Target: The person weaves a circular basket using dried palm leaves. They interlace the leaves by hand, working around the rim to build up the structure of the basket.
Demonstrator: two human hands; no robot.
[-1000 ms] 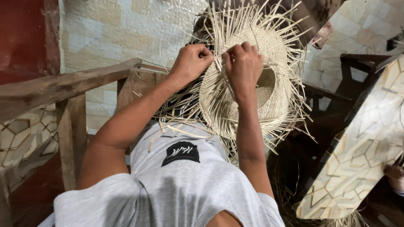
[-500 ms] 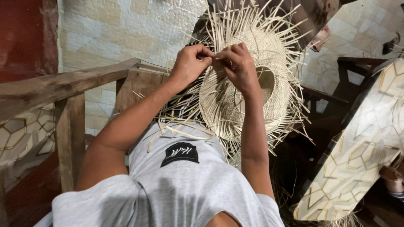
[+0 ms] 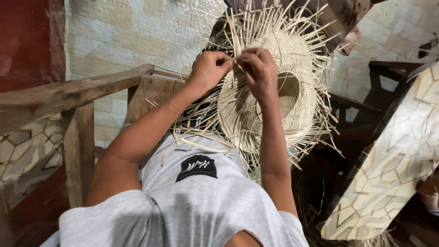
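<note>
Now the two hands have drawn together at the near rim of the half-woven straw hat, where a second ago the right hand lay flatter on the brim; the weaving has moved to a fresh strand. Left hand and right hand both pinch thin straw strands between closed fingertips. That hat rests on the person's lap, above the grey shirt, its hollow crown holding nothing. A wooden rail stands left.

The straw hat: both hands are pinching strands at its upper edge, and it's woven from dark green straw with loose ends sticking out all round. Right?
Not quite. The straw hat is pale, natural straw, not dark green, as the head view shows. The rest holds: the left hand and right hand pinch strands at its upper edge, and loose ends stick out all round.
</note>
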